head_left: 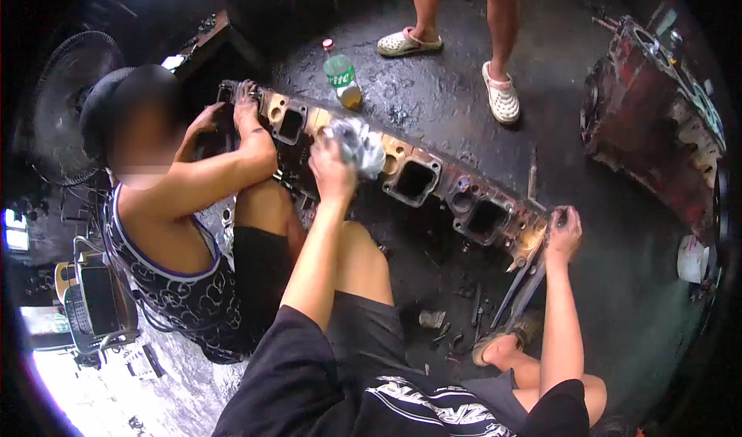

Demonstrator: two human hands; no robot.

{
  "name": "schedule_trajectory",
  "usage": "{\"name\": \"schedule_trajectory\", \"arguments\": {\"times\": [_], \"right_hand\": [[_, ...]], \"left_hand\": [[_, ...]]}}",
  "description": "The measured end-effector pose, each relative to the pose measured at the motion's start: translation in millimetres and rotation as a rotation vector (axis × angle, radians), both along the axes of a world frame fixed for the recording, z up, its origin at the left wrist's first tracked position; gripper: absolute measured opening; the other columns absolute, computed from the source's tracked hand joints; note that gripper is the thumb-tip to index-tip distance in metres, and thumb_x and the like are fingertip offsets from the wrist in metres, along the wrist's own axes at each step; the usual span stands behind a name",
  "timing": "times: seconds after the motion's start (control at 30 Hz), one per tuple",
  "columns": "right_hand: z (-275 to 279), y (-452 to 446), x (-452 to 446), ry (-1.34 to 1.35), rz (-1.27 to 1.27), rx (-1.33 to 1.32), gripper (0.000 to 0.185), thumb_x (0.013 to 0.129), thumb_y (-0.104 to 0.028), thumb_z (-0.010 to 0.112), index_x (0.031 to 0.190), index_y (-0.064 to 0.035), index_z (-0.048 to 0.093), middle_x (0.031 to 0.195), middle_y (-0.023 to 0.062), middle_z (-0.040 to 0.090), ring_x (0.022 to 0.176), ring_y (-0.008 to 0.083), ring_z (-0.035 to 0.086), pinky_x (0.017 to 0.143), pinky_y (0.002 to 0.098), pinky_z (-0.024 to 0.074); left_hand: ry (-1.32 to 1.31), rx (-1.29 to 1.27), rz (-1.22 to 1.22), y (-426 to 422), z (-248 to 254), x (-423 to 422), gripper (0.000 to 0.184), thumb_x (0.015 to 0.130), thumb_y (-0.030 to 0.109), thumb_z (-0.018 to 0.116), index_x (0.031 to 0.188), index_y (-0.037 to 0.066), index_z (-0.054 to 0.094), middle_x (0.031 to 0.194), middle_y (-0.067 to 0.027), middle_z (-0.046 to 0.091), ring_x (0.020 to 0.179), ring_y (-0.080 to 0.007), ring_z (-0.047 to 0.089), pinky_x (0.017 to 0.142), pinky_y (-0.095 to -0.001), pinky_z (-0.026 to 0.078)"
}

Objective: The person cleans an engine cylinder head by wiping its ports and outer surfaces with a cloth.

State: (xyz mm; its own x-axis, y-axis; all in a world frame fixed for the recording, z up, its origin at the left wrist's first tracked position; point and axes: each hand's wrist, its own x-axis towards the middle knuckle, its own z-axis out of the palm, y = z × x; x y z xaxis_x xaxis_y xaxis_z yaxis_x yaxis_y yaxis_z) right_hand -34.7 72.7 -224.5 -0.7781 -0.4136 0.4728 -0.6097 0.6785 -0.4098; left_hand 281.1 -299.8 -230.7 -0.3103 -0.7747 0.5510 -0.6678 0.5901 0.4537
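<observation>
A long, greasy metal engine part (396, 150) with square port openings lies slantwise in front of me. Bunched in my left hand (333, 173) is a grey-white rag (365, 148), blurred by motion, over the part's middle. My right hand (563, 236) has its fingers curled around the part's near right end. Beneath that end, two long metal bars (519, 286) reach down toward my foot. At the far left end, a co-worker seated beside me rests one hand (246, 103) on the part; the other hand (206, 119) is close by.
Behind the part stands a green-labelled plastic bottle (340, 77). Another person in white clogs (501, 93) stands beyond it. To the right sits a large rusty engine block (645, 120) near a white container (691, 259). Small tools (477, 309) lie on the dark, oily floor. A fan (66, 112) is at left.
</observation>
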Motion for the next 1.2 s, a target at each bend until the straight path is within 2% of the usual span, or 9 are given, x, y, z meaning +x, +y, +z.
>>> {"name": "schedule_trajectory", "arguments": {"times": [0.13,0.27,0.37,0.5,0.7,0.87,0.97,1.03,1.2], "right_hand": [[11,-4,6,-0.065,-0.025,0.026,0.013,0.089,-0.017,0.066,0.094,-0.0046,0.065,0.095,0.0143,0.066,0.088,0.0381,0.065,0.075,0.0440,0.0516],[9,-3,5,-0.108,-0.001,-0.001,0.015,0.089,-0.016,0.066,0.094,-0.0020,0.065,0.096,0.0174,0.066,0.089,0.0399,0.064,0.077,0.0449,0.0506],[8,-3,3,-0.065,-0.001,0.031,0.015,0.087,-0.014,0.067,0.094,-0.0014,0.065,0.095,0.0178,0.066,0.088,0.0399,0.064,0.076,0.0454,0.0503],[11,-3,2,-0.091,0.018,0.047,0.015,0.087,-0.014,0.067,0.094,-0.0010,0.065,0.095,0.0179,0.066,0.088,0.0401,0.064,0.076,0.0454,0.0500],[0,2,-3,-0.098,-0.007,0.055,0.021,0.090,-0.019,0.066,0.099,0.0006,0.065,0.100,0.0193,0.066,0.093,0.0404,0.063,0.080,0.0451,0.0497],[-1,2,-3,-0.071,-0.028,0.054,0.023,0.090,-0.021,0.066,0.099,-0.0001,0.066,0.102,0.0192,0.068,0.094,0.0408,0.065,0.080,0.0458,0.0510],[-2,-1,-4,0.001,-0.022,0.013,0.021,0.089,-0.020,0.067,0.097,-0.0007,0.067,0.099,0.0186,0.068,0.090,0.0416,0.065,0.077,0.0467,0.0510],[2,-1,-1,-0.075,-0.019,0.016,0.021,0.089,-0.019,0.068,0.097,-0.0005,0.066,0.099,0.0189,0.068,0.090,0.0415,0.065,0.077,0.0466,0.0509],[3,-1,1,-0.102,-0.041,0.003,0.022,0.089,-0.020,0.068,0.097,-0.0001,0.067,0.099,0.0187,0.068,0.093,0.0406,0.065,0.078,0.0461,0.0504]], "left_hand": [[-0.394,0.136,0.020,17,2,1,0.038,0.082,0.021,0.065,0.110,-0.003,0.063,0.120,-0.0215,0.062,0.120,-0.0393,0.052,0.101,-0.0487,0.042],[-0.525,0.285,-0.199,-25,-15,-14,0.029,0.082,0.011,0.055,0.103,-0.006,0.063,0.093,-0.0278,0.069,0.088,-0.0444,0.066,0.085,-0.0502,0.052],[-0.270,0.682,-0.207,-37,-12,-14,0.038,0.084,0.015,0.056,0.114,-0.007,0.062,0.102,-0.0292,0.068,0.101,-0.0429,0.066,0.092,-0.0472,0.052],[-0.011,0.395,0.018,10,12,0,0.066,0.084,0.022,0.068,0.139,-0.004,0.044,0.135,-0.0297,0.051,0.122,-0.0447,0.053,0.105,-0.0468,0.045],[0.125,0.344,-0.122,-14,-14,9,0.048,0.081,0.004,0.067,0.127,0.001,0.057,0.119,-0.0220,0.055,0.108,-0.0410,0.058,0.093,-0.0453,0.049],[-0.064,0.053,0.048,-16,0,4,0.043,0.086,0.014,0.068,0.126,0.002,0.059,0.117,-0.0244,0.060,0.108,-0.0413,0.060,0.093,-0.0460,0.050],[-0.053,0.482,-0.212,-19,-9,-2,0.040,0.092,0.020,0.061,0.125,-0.002,0.059,0.117,-0.0295,0.062,0.107,-0.0462,0.061,0.093,-0.0494,0.050],[-0.094,0.365,-0.313,-18,-23,-4,0.040,0.095,0.027,0.056,0.116,-0.006,0.060,0.116,-0.0313,0.062,0.109,-0.0463,0.060,0.094,-0.0502,0.049],[-0.193,0.754,-0.197,-34,18,-13,0.038,0.094,0.027,0.054,0.111,-0.005,0.062,0.112,-0.0310,0.065,0.107,-0.0444,0.063,0.094,-0.0486,0.050]]}}
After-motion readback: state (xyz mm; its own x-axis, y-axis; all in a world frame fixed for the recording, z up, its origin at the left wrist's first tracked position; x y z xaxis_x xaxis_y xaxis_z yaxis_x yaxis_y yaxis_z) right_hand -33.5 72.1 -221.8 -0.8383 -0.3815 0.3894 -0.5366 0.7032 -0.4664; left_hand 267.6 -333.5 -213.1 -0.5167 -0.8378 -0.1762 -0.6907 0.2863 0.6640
